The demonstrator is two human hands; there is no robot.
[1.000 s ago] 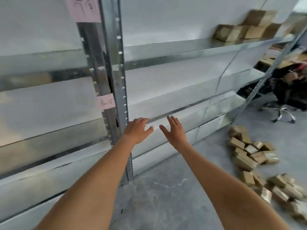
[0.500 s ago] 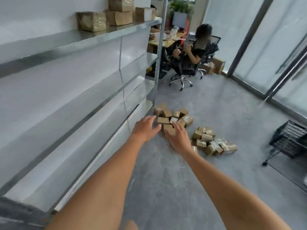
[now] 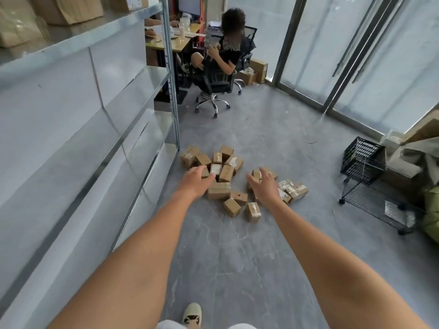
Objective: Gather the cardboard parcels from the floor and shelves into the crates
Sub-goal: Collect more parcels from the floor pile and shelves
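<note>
1. Fingers of our left hand (image 3: 195, 181) are loosely spread and hold nothing; those of our right hand (image 3: 264, 186) are likewise relaxed and slack, grasping nothing.
2. We hold both arms stretched forward above the grey floor (image 3: 237, 257), hands apart from each other, in line with the heap of parcels.
3. We see the cardboard parcels (image 3: 219, 189) scattered in a loose pile on the floor, just beside the foot of the metal shelving (image 3: 133, 129) on our left.
4. One taped parcel (image 3: 253, 211) lies at the near edge of the pile, with a smaller box (image 3: 232, 206) just beside it.
5. More parcels with white labels (image 3: 293, 189) lie to the right of our right hand.
6. We also see bigger cardboard boxes (image 3: 69, 9) on the top shelf at the upper left.
7. We find a black wire crate (image 3: 363, 162) well to the right of the pile, standing on a low wire rack with castors (image 3: 377, 205).
8. We notice a person seated in an office chair (image 3: 215, 84) at a desk (image 3: 173, 42) beyond the shelving, well behind the pile.
9. Glass doors with dark frames (image 3: 351, 55) close the far right side of the room.
10. Our light shoe (image 3: 192, 314) shows at the bottom edge, on the floor between our arms.
</note>
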